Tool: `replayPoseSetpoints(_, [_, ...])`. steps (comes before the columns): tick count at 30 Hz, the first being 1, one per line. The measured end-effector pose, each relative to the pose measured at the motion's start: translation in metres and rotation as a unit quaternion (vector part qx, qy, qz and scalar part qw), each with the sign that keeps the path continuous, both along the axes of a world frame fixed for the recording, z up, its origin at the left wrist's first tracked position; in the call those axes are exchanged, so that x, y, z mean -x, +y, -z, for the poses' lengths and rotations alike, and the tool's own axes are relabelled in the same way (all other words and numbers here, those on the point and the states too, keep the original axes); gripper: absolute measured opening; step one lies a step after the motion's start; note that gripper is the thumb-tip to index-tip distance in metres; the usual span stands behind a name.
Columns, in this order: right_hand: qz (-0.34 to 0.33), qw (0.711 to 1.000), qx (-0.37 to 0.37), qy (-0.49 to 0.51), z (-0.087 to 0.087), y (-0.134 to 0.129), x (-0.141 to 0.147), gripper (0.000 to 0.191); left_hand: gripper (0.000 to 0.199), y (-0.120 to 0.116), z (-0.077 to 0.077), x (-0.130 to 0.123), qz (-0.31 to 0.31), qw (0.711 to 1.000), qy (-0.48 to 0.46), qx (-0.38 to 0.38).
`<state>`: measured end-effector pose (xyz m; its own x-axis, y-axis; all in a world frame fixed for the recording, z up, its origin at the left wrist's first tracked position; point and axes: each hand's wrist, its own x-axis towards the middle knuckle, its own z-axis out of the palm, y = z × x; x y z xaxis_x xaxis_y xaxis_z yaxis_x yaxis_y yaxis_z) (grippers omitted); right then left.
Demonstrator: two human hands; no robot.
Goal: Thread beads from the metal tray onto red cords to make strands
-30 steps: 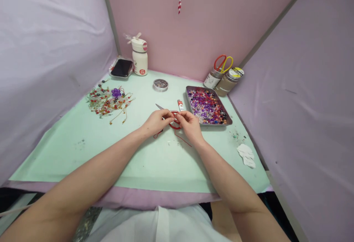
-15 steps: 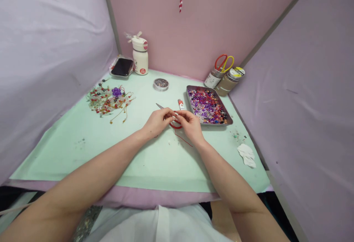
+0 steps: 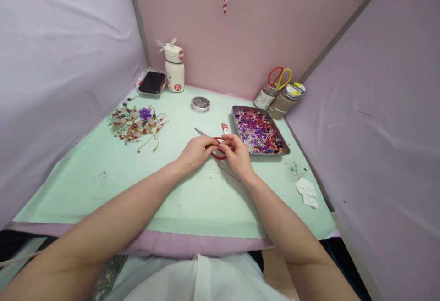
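Observation:
My left hand (image 3: 198, 152) and my right hand (image 3: 235, 153) meet fingertip to fingertip over the middle of the table. Both are closed in a pinch on a thin red cord (image 3: 228, 173), whose loose end trails down toward the right forearm. Whether a bead sits between the fingertips is too small to tell. Beneath the hands lie scissors with red handles (image 3: 218, 156); their blades (image 3: 199, 131) point up and left. Just beyond my right hand is a red and white lighter (image 3: 225, 128).
A tray (image 3: 271, 154) of mixed beads stands at the right, with jars (image 3: 283, 101) and a cup of scissors (image 3: 265, 97) behind. Strung beads (image 3: 135, 126) spread at left. A round container (image 3: 200, 104), bottle (image 3: 175, 76), phone (image 3: 152, 83) and crumpled tissue (image 3: 307, 193) also lie about.
The fingers of both hands have shifted slightly, and the left fingers look straighter. More of the red scissor handles shows between the hands. The cord's loose end stays nearly in place.

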<state>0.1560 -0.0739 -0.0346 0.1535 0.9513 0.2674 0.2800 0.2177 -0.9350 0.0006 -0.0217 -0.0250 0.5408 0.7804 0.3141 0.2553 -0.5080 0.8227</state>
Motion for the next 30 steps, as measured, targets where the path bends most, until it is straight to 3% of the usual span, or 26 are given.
replayPoseSetpoints(4, [0.004,0.999,-0.006,0.042,-0.002,0.0,0.001,0.024,0.014,0.0,-0.001,-0.001,-0.01,0.999,-0.004,0.031])
replayPoseSetpoints(10, [0.027,0.993,0.017,0.115,-0.006,0.002,0.0,0.019,0.02,0.001,-0.004,-0.001,-0.042,0.976,-0.059,0.205])
replayPoseSetpoints(18, [-0.001,0.998,-0.024,-0.066,0.001,0.004,0.0,0.018,0.025,-0.001,-0.011,-0.001,-0.031,0.884,-0.213,0.415])
replayPoseSetpoints(22, [-0.002,0.993,-0.044,-0.112,0.001,0.003,0.001,0.013,0.028,-0.003,-0.012,-0.003,-0.019,0.871,-0.225,0.436])
replayPoseSetpoints(30, [-0.016,0.996,0.01,-0.092,0.004,0.002,0.006,0.014,0.029,0.001,-0.002,-0.006,-0.066,0.889,-0.225,0.394])
